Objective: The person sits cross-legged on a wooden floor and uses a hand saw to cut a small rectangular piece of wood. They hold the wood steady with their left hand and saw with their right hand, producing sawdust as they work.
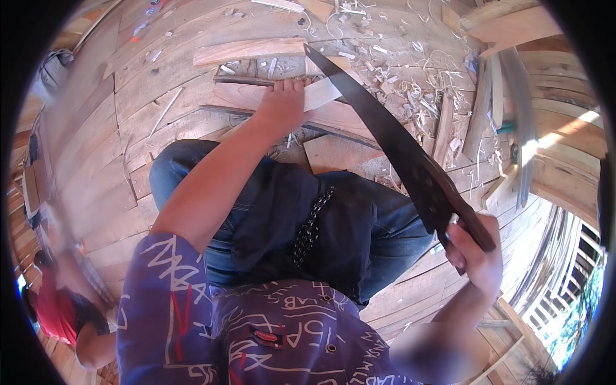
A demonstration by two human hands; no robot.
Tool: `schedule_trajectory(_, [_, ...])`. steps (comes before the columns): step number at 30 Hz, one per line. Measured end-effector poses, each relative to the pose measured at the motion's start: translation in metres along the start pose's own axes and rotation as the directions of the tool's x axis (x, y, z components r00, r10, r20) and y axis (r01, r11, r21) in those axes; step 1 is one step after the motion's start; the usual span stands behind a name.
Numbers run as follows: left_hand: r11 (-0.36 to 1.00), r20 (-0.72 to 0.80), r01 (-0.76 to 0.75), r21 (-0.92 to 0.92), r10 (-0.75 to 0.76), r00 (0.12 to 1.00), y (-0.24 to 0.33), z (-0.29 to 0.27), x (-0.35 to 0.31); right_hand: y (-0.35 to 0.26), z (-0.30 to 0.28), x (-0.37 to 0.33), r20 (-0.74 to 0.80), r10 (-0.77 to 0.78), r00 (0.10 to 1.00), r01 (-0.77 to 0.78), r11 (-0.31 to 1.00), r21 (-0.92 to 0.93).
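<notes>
My right hand (481, 256) is closed round the handle of a handsaw (391, 135), at the right in front of me. Its long dark blade slants up and left, and the part near the tip crosses the far end of a pale wooden strip (321, 94). Whether the teeth touch the strip I cannot tell. My left hand (282, 104) grips that strip from above, fingers bent over it, pressing it against a reddish board (346, 117) lying on the floor. The covered part of the strip is hidden under the hand.
Shavings and offcuts (410, 96) litter the plank floor beyond the saw. Another loose board (250, 51) lies farther off. Stacked timber (564, 128) stands at the right. My crossed legs (385, 218) are close below the work. A person in red (58, 308) sits at the lower left.
</notes>
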State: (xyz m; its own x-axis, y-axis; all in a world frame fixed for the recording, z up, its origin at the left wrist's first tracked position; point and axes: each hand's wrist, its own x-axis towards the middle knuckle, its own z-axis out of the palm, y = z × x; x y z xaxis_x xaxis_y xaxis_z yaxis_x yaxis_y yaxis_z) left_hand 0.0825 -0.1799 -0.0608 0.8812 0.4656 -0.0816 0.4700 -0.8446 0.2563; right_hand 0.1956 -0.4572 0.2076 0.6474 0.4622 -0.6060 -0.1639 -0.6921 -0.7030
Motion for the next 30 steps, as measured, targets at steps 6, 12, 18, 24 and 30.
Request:
schedule_trajectory(6, [0.997,0.069,-0.074,0.004,0.074,0.995,0.015,-0.008,-0.002,0.006,-0.022,-0.019,0.104,-0.009,0.995,0.016,0.998,-0.068])
schedule_trajectory(12, [0.997,0.062,-0.064,0.046,0.061,0.996,0.016,-0.003,-0.002,0.001,-0.016,-0.016,0.147,-0.042,0.988,0.028,0.995,0.091])
schedule_trajectory(18, [0.995,0.063,-0.097,0.015,0.096,0.993,0.016,-0.005,-0.004,0.002,-0.016,-0.032,0.107,-0.083,0.991,0.084,0.996,-0.005])
schedule_trajectory(24, [0.993,0.081,-0.115,0.031,0.112,0.990,0.017,-0.001,-0.006,0.001,-0.014,-0.037,0.163,-0.134,0.978,0.120,0.988,0.096])
schedule_trajectory(30, [0.995,0.079,-0.103,0.013,0.102,0.992,0.014,-0.004,-0.007,0.006,-0.024,-0.040,0.194,-0.126,0.973,0.088,0.977,0.194])
